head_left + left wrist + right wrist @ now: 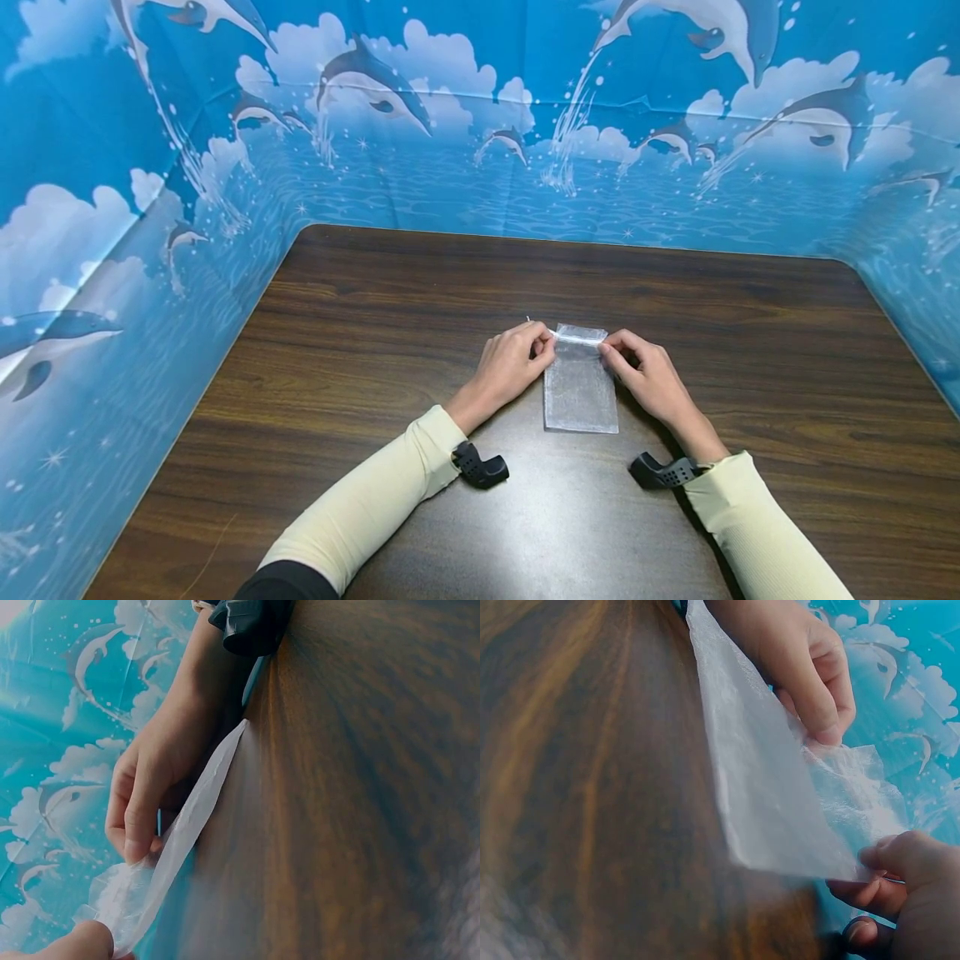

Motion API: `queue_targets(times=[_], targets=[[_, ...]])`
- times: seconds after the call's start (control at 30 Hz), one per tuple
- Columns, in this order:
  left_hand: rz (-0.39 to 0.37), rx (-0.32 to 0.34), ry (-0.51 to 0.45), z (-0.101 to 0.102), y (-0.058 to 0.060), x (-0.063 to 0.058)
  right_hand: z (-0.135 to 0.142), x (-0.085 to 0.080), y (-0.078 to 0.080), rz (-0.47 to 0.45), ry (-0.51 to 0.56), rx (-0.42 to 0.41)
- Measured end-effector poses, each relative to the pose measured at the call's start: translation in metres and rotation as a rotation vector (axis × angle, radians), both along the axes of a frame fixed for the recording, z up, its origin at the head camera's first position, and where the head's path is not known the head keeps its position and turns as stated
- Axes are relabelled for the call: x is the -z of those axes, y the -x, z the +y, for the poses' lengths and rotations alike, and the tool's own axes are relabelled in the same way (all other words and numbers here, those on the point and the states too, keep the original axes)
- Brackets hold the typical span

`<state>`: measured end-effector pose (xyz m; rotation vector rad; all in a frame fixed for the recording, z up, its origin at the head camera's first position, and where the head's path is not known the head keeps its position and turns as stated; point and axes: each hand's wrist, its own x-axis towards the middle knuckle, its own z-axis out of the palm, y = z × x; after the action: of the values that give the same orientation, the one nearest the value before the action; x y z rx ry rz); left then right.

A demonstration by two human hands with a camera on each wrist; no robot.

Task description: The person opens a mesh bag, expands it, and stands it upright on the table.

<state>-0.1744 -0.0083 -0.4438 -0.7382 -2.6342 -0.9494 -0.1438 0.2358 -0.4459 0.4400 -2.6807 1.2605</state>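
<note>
A flat, translucent whitish drawstring pouch (581, 393) stands out against the dark table, its gathered neck toward the far side. My left hand (512, 360) pinches the left end of the neck band between thumb and fingers. On the opposite side, my right hand (651, 375) pinches the band's right end. A short white string end (528, 318) sticks out beyond the left fingers. In the right wrist view, the pouch's sheer body (761, 772) slopes up from the wood, with its crinkled mouth between both hands. Whether anything is inside cannot be told.
Dark wood-grain table (360, 333) surrounds the hands. A blue dolphin-print cloth (465, 167) rises along its back and sides. Black wrist devices (483, 468) sit on both wrists, over pale yellow sleeves (367, 508). A thin strand (210, 554) lies at the front left.
</note>
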Motion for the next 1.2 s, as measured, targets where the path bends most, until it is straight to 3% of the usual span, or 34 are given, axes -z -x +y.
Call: queue_targets(times=[0.27, 0.47, 0.67, 1.2], targets=[[-0.03, -0.005, 0.048, -0.0006, 0.001, -0.0005, 0.0004, 0.0019, 0.0016, -0.002, 0.017, 0.025], [-0.074, 0.031, 0.09, -0.0023, 0.0029, -0.0014, 0.0003, 0.0011, 0.001, 0.005, 0.03, 0.022], [-0.101, 0.037, 0.052, -0.0025, 0.003, -0.0013, 0.0003, -0.0008, 0.0, -0.015, 0.047, 0.01], [-0.066, 0.011, -0.013, -0.0018, 0.0023, 0.0004, 0.0006, 0.0016, 0.0007, 0.017, 0.029, 0.007]])
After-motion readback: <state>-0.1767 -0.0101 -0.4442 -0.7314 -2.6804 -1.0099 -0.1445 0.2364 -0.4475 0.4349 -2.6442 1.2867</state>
